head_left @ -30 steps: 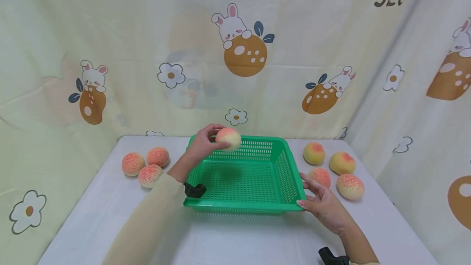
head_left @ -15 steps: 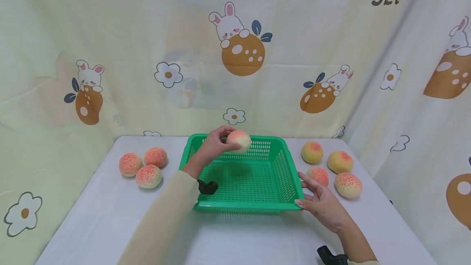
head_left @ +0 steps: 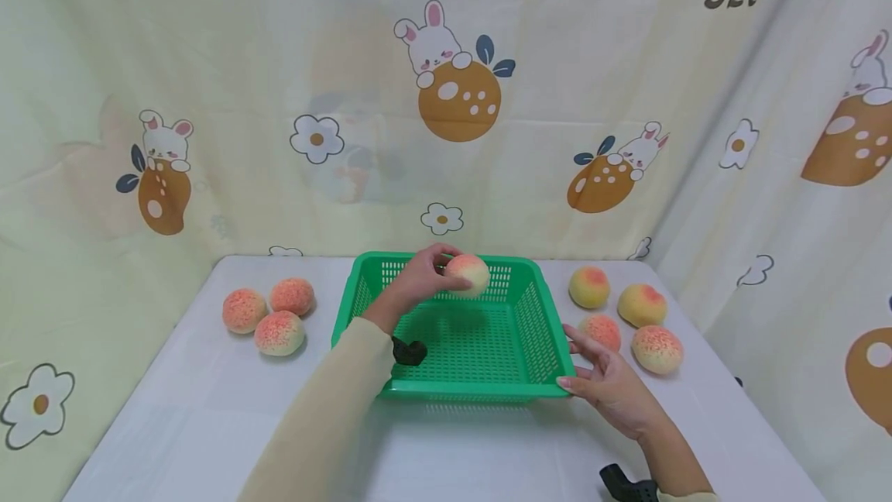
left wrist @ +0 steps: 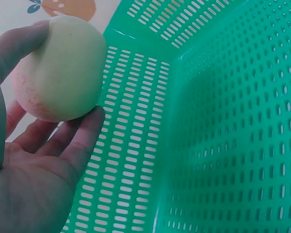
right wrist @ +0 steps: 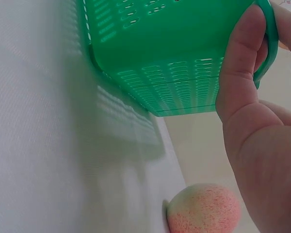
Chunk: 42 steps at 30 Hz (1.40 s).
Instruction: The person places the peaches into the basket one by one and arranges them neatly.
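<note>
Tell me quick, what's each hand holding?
Left hand: holding a peach.
Right hand: holding the green basket by its near right corner.

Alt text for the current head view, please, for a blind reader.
A person's left hand holds a peach over a green slotted basket, while the right hand grips the basket's near right corner. Three more peaches lie on the white table to the basket's left and four others to its right, before a bunny-print curtain.

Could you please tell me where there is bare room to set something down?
The white table is bare in front of the three peaches at left, and before the green basket. The basket's floor is bare below the peach the left hand holds. Beside the right hand, four peaches crowd together.
</note>
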Available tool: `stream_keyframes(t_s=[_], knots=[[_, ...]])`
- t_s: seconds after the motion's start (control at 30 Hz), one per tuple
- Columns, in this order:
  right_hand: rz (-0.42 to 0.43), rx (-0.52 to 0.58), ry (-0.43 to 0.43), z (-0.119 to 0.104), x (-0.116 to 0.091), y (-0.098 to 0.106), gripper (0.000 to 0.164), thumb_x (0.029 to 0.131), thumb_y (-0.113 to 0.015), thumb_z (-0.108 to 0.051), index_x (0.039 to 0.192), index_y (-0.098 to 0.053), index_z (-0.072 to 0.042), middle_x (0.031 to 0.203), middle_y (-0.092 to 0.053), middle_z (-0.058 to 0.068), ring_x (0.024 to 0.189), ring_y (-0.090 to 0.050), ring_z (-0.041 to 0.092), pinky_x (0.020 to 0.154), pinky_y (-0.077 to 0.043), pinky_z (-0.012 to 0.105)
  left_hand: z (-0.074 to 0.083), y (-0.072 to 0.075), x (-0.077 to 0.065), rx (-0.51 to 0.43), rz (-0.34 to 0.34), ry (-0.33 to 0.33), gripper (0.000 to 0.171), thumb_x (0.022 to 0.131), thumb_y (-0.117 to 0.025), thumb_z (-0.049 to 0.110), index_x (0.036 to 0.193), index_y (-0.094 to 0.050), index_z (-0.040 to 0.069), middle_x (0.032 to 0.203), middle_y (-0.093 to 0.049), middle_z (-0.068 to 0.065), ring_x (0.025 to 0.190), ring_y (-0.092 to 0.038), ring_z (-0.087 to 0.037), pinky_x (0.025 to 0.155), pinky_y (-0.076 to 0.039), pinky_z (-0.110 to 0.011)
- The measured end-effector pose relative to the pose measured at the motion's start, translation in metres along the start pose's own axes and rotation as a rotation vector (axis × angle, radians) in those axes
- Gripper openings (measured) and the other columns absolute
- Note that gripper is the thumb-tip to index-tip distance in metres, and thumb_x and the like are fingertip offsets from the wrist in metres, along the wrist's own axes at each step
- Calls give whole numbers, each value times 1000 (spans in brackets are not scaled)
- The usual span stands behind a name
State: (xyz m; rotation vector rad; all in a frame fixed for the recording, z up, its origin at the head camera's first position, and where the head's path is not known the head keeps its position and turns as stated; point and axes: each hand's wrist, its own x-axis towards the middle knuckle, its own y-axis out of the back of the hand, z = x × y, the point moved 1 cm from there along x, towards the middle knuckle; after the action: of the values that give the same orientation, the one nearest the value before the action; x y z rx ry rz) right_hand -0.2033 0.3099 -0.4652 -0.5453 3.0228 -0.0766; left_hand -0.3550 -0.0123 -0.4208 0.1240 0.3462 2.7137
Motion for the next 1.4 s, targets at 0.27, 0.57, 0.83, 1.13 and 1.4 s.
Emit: stream_keyframes(t_s=[0.27,0.57,0.83,1.13,1.4], knots=[[1,-13,-12,-3,0,0,93,91,-68,7,164,-11,-5,128,-40,10,110,-72,19,88,-62,33,4,-9,4,56,-31,18,57,84,-84,23,134,-58,17,128,-64,-9,117,-59,-26,95,-55,-45],[19,-37,-48,-5,1,1,94,92,-69,6,165,-12,-8,130,-38,12,115,-69,21,92,-60,35,-4,-17,12,102,-68,38,53,83,-85,21,128,-60,16,135,-62,-9,122,-57,-27,94,-55,-43],[30,-41,-74,-8,1,-2,95,91,-71,4,165,-13,-8,131,-36,13,115,-69,21,93,-60,35,-9,-25,17,155,-95,50,58,83,-85,23,133,-57,15,133,-62,-10,118,-57,-28,92,-56,-41],[22,-52,-57,-9,1,-4,93,92,-70,3,164,-13,-6,129,-39,13,115,-69,20,91,-61,32,-12,-35,20,183,-107,66,63,82,-86,22,138,-58,15,127,-65,-12,110,-61,-27,90,-56,-40],[28,-61,-56,-10,0,-4,93,92,-70,3,164,-13,-5,129,-40,14,114,-70,20,91,-61,32,-11,-46,20,102,-116,107,58,83,-85,15,136,-61,12,128,-64,-15,107,-62,-28,95,-58,-51]])
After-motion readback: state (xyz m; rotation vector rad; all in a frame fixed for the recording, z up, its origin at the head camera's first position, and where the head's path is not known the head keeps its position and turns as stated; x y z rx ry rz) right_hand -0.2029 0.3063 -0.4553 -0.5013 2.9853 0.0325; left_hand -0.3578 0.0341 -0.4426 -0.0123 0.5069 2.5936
